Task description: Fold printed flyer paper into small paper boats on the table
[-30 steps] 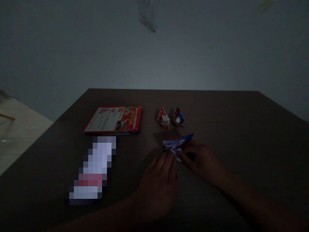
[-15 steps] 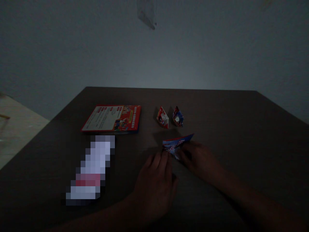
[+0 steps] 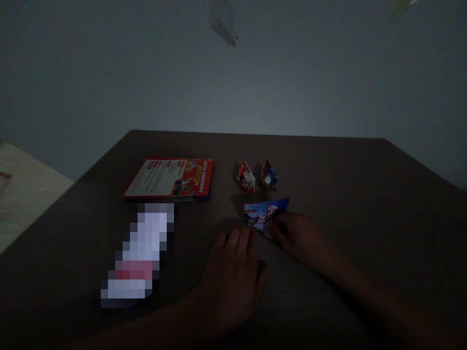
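A blue printed paper (image 3: pixel 267 212) with red and white lettering lies creased in front of me, its far part raised. My right hand (image 3: pixel 301 238) pinches its right side between thumb and fingers. My left hand (image 3: pixel 235 272) rests palm down with fingers stretched forward, their tips touching the paper's near left edge, and the thumb apart. Beyond the paper stand two small folded paper boats, a red and white boat (image 3: pixel 246 177) and a dark blue boat (image 3: pixel 269 177). The paper's near edge is partly hidden by my fingers.
A red and white printed booklet (image 3: pixel 160 177) lies at the left of the dark wooden table (image 3: pixel 310 160). Nearer me is a long, bright, pixelated object (image 3: pixel 140 253). A pale wall (image 3: pixel 310 73) rises behind the table, and a light surface (image 3: pixel 29 199) shows at far left.
The paper's far part has tipped back, so more of its blue lettered face shows. My right hand has shifted slightly with it; my left hand stays nearly in place.
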{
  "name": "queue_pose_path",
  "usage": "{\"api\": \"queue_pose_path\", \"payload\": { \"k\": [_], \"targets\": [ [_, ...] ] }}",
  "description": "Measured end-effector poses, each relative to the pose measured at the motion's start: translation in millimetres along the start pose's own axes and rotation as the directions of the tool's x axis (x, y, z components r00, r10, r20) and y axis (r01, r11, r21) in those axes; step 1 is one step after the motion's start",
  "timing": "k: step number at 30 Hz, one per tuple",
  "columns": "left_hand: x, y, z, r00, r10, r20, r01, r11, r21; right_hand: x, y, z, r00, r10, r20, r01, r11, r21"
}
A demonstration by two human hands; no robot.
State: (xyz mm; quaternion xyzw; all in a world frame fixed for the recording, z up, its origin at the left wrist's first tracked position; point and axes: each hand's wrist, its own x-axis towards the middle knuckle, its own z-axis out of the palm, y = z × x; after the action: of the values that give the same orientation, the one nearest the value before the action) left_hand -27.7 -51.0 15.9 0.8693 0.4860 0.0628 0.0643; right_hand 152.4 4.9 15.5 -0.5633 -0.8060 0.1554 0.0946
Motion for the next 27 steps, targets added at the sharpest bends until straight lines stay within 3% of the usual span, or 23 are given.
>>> {"api": "queue_pose_path", "payload": {
  "k": [27],
  "targets": [
    [1.3, -4.3, -5.5, 0.999, -0.049, -0.015, 0.049, 0.999, -0.017, -0.5, -0.8, -1.8, 0.998, 0.068, 0.002, -0.068, 0.996, 0.055]
  ]
}}
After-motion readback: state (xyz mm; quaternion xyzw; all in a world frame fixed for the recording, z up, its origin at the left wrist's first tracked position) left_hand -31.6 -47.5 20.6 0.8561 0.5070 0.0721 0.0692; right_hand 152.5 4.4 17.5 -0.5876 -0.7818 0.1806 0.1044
